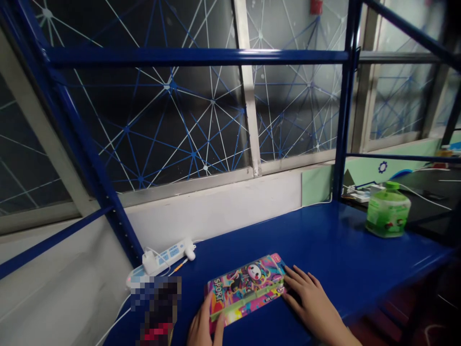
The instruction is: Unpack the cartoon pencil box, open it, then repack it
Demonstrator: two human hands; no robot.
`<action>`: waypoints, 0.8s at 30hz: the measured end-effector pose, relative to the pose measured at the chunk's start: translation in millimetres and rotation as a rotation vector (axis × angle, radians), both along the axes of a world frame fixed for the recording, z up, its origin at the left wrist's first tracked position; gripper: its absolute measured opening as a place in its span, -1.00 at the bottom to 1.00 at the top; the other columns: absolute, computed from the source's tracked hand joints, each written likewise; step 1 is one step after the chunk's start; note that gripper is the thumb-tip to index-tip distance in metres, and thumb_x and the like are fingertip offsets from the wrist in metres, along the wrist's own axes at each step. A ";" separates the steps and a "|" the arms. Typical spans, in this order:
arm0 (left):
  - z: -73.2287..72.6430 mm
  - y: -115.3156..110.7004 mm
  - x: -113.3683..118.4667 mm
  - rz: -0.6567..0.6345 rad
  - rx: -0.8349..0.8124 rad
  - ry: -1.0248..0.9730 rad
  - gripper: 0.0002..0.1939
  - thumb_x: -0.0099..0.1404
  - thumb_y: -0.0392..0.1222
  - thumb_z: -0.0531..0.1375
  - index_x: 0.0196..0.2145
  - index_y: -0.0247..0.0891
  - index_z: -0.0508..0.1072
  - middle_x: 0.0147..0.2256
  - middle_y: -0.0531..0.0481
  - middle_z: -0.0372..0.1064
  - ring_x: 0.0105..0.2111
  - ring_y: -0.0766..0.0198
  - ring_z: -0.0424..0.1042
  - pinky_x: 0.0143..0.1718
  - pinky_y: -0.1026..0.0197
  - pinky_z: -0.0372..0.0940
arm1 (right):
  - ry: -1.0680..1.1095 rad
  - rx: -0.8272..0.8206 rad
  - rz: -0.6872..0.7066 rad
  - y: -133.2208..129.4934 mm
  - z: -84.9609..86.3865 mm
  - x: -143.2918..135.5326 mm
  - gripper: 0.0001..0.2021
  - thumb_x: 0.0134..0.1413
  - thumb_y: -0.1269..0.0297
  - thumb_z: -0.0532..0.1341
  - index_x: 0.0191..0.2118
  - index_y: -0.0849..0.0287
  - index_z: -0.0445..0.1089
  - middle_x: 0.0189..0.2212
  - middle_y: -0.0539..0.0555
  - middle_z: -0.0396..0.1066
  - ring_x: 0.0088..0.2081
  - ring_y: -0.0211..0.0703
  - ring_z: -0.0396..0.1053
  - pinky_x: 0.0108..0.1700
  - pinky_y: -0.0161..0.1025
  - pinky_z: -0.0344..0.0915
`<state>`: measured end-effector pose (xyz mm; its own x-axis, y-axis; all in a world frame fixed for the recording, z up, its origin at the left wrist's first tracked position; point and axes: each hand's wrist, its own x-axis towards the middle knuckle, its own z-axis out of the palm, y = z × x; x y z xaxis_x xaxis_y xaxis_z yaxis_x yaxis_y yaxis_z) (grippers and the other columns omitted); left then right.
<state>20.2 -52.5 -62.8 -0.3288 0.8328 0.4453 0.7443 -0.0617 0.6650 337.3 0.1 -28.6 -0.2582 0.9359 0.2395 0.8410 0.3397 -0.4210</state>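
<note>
A brightly coloured pencil case (248, 283), printed with a cartoon figure and the word SPORT, lies flat on the blue desk. A pale green strip runs along its length. At its near left corner, my left hand (204, 327) grips the edge between thumb and finger, partly cut off by the frame. My right hand (309, 298) rests against the right end. Its fingers are stretched out and apart, with the thumb and forefinger touching the case's edge.
A white power strip (169, 257) with plugs and cables lies at the desk's back left. Close by is a pixelated dark patch. A green plastic jug (389, 210) stands at the right. Blue metal posts and rails frame the blue desk (324, 240) before patterned windows.
</note>
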 end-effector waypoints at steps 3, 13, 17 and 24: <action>9.8 -5.7 -0.6 -0.010 -0.004 0.026 -0.46 0.35 0.08 0.02 0.17 -0.23 0.38 0.09 -0.20 0.46 0.07 -0.03 0.46 0.11 -0.06 0.34 | 0.009 0.022 0.022 -0.1 1.6 0.9 -0.56 0.32 -0.05 0.08 0.25 -0.20 0.29 0.32 -0.05 0.21 0.36 0.18 0.06 0.31 0.26 -0.03; 26.4 -22.3 -9.6 -0.079 0.088 0.325 -0.57 0.38 -0.08 0.10 0.16 -0.14 0.43 0.14 -0.10 0.43 0.06 0.11 0.49 0.02 0.21 0.43 | 0.134 0.171 0.102 -4.7 6.3 5.3 -0.71 0.25 0.18 0.18 0.05 -0.02 0.44 0.01 0.17 0.42 -0.03 0.09 0.36 0.00 0.01 0.35; 22.7 -23.6 -5.5 -0.055 0.311 0.457 -0.55 0.37 -0.19 0.14 0.20 -0.16 0.38 0.14 -0.11 0.42 0.01 0.13 0.52 0.01 0.23 0.42 | 0.201 0.161 0.108 -7.0 1.5 7.4 -0.55 0.23 0.28 0.15 0.23 -0.02 0.27 0.00 0.17 0.37 -0.10 0.04 0.39 -0.03 -0.06 0.36; 18.6 -26.2 4.7 0.009 0.347 0.297 -0.53 0.40 -0.17 0.09 0.24 0.01 0.31 0.15 0.02 0.42 -0.01 0.15 0.53 0.02 0.19 0.40 | 0.208 0.111 0.136 -14.3 5.8 9.4 -0.52 0.22 0.31 0.15 0.25 -0.03 0.23 0.03 0.14 0.35 -0.11 -0.01 0.40 -0.02 -0.11 0.34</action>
